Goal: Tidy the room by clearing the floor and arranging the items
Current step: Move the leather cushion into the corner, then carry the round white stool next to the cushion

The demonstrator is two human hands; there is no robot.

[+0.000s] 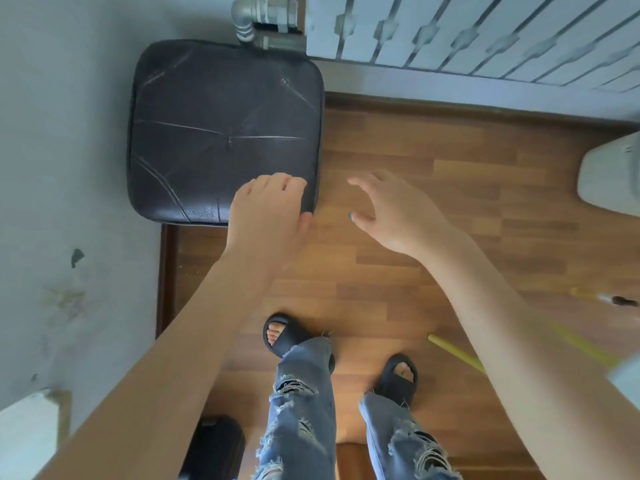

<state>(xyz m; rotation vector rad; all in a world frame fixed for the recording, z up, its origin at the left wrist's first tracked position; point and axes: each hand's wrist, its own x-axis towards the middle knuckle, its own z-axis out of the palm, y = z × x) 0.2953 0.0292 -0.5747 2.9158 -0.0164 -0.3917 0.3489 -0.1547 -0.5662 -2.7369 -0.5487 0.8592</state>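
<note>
From the head view, looking down: the dark padded stool sits tucked into the corner, its left side against the grey wall and its far edge just under the metal pipe beside the radiator. That looks a sensible parking place, since it keeps the wooden floor open.

The left hand grips the stool's near right corner, fingers bent over the top and thumb against the side, which I take for nudging it square into the corner. The right hand holds nothing; it hovers with fingers spread above bare floor, just beside the stool's right edge (perhaps to steady or catch that side).

Room to move lies only to the right and towards the person's slippers. A yellow stick lies on the floor near the right foot, and a white thing, cut off by the frame, stands well apart at the right.
</note>
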